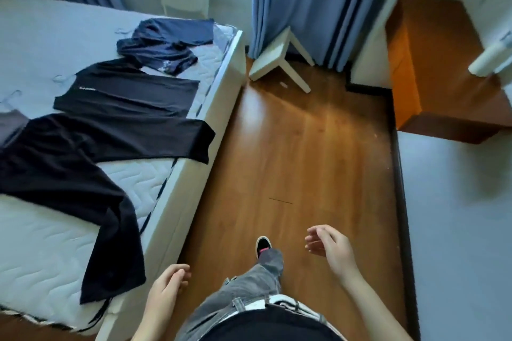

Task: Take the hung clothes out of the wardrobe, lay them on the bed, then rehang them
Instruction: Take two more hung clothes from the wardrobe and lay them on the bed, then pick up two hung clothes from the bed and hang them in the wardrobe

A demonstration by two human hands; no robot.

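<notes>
Three dark garments lie spread on the bed [188, 174] at the left. A navy top [166, 44] is farthest, a black T-shirt [124, 94] with a small white logo lies in the middle, and a large black garment [69, 163] is nearest, its end hanging over the mattress corner. White hangers [59, 79] poke out at their collars. My left hand [167, 285] hovers by the bed's near corner, fingers loosely curled, holding nothing. My right hand [329, 246] is out over the wooden floor, fingers apart and empty. The wardrobe is not in view.
A white stool [279, 61] stands by the blue curtains [304, 3] at the bed's far corner. An orange-brown wooden cabinet [432, 69] sits at the right. My foot [263, 243] steps on the wooden floor between bed and wall.
</notes>
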